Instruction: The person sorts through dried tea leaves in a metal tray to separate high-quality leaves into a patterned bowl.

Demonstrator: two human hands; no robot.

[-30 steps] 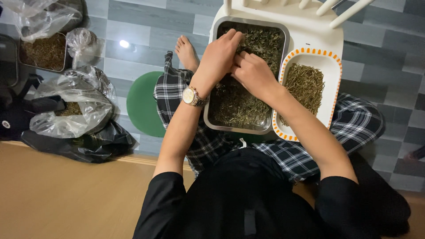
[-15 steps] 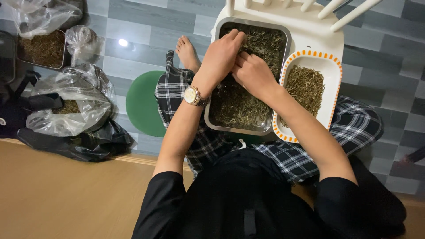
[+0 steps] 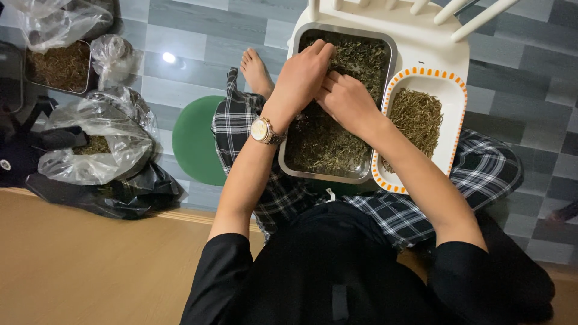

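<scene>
**Both hands in the steel tray of dried herbs**

Grey floor tiles [image 3: 198, 24] fill the background from my head camera, with a strip of wooden floor [image 3: 78, 265] nearer me. On a white chair [image 3: 415, 36] sit two containers side by side. At the chair's left edge is the steel tray [image 3: 295, 162], rectangular and filled with dark green dried herbs [image 3: 325, 144]. Touching its right side is a white dish [image 3: 454, 114] with an orange dashed rim, holding a lighter, straw-coloured heap of sorted herbs [image 3: 415, 117].

My left hand [image 3: 301, 78], a watch [image 3: 265, 130] on its wrist, lies over the far half of the tray, fingers curled down into the herbs. My right hand [image 3: 346, 102] meets it from the right, fingertips tucked against the left hand's fingers. Both are bent as if pinching at the leaves, but the fingertips are hidden, so I cannot tell whether either actually grasps anything.

Checked trousers [image 3: 247, 132] cover my legs either side of the chair, a bare foot [image 3: 256, 69] shows beside the tray's far left corner, and a green stool [image 3: 195, 141] stands just left of my leg. Well off to the left lie clear plastic bags [image 3: 96, 144] on black bags [image 3: 102, 195], and another tray of brown herbs [image 3: 60, 66] sits near the top left corner.
</scene>
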